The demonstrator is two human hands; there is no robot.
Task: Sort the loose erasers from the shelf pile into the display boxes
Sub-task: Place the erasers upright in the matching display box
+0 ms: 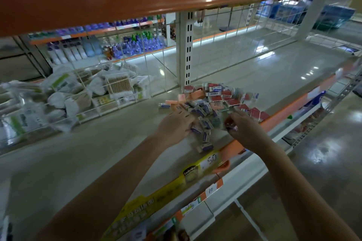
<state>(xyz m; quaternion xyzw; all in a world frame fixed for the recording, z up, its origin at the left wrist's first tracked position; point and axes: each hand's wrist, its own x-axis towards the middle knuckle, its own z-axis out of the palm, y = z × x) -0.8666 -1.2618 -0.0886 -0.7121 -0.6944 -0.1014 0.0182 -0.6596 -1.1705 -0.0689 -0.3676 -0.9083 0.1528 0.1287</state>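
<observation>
A heap of loose erasers (203,107) is spread on the grey shelf (98,143), just right of the frame's centre, close to the shelf's orange front edge (290,107). In the heap, small erasers in blue-and-white sleeves are gathered at the near side, red-and-white packets (215,92) at the far side toward 12 o'clock, and a few plain orange-pink blocks (195,95) at about 10 o'clock of the heap. One blue-sleeved eraser (204,147) lies apart at 6 o'clock of the heap, beside the shelf edge.

The left hand (176,126) is laid on the heap's near-left side, at roughly 7 o'clock of it; its fingers are curled over several blue-sleeved erasers, so the grip is closed on them, though motion blur hides exactly how many are held. The right hand (242,129) is placed at 4 o'clock of the heap, with its fingertips pinched on a small object with a red and purple tint (230,125); whether this is an eraser or a clear wrapper cannot be told.

At 9 o'clock, well apart from the heap, wire baskets (109,92) with cotton-swab packs are seen. A yellow price strip marked "50" (209,160) is fixed to the shelf front at 6 o'clock.
</observation>
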